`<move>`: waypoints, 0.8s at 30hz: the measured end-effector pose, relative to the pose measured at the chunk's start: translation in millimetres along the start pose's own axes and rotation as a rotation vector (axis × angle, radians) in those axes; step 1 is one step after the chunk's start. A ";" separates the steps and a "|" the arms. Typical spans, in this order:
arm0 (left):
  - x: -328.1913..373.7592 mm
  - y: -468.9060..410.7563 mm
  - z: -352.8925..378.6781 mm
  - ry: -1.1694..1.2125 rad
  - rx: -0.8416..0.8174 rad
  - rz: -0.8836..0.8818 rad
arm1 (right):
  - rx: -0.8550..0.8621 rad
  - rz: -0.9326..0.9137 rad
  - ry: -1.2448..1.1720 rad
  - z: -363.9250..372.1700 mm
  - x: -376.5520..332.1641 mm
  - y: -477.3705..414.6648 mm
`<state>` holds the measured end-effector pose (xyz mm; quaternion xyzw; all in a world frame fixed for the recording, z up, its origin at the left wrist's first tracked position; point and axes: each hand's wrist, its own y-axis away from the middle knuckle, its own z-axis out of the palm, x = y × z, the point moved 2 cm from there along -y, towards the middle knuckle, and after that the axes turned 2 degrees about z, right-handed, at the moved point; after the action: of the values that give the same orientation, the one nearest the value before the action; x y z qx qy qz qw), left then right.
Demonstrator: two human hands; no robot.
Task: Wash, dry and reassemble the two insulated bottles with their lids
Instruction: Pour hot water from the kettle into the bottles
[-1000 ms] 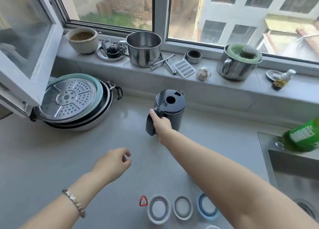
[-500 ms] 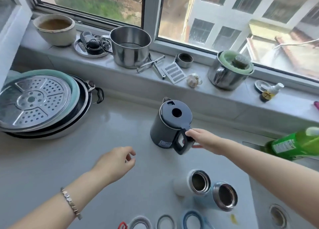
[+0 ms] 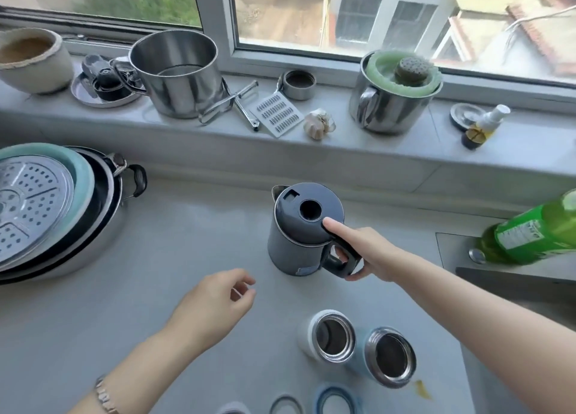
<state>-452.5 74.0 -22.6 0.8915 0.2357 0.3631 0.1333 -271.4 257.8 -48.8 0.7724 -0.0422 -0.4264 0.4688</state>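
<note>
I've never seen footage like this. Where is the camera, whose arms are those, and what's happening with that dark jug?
There is no machine here. A person wears a wide-angle camera on the head, and it looks down at their own two hands. The right hand grips the handle of a dark kettle standing on the grey counter, with the thumb resting on the kettle's lid. The left hand hovers loosely curled and holds nothing. Nearer the camera stand a white bottle and a blue bottle, both open. Ring-shaped lid parts lie at the bottom edge. A green plastic bottle is at the right, and steel pots line the windowsill.
</note>
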 end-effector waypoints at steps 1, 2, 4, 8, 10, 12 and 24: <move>1.8 2.0 0.2 0.003 0.005 0.008 | 0.018 -0.005 -0.012 -0.9 0.8 0.1; 3.7 4.4 0.2 0.002 0.013 0.017 | 0.030 -0.012 -0.021 -2.6 1.6 0.6; 7.7 9.2 0.3 0.001 0.030 0.039 | 0.048 -0.021 -0.034 -9.7 4.0 6.0; 22.7 20.3 2.7 0.028 0.062 0.117 | 0.096 -0.029 0.021 -39.6 10.0 28.1; 35.7 27.9 5.7 0.050 0.082 0.172 | 0.118 -0.032 -0.006 -60.8 14.0 45.5; 52.9 38.1 8.3 0.088 0.103 0.224 | 0.150 -0.042 -0.022 -83.0 20.9 67.4; 136.1 104.4 118.2 0.034 0.089 0.387 | 0.287 -0.048 0.263 -173.0 125.8 202.0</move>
<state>-249.7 47.5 16.8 0.9190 0.0779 0.3862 0.0175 -3.5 205.8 61.0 0.8812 -0.0227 -0.3225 0.3449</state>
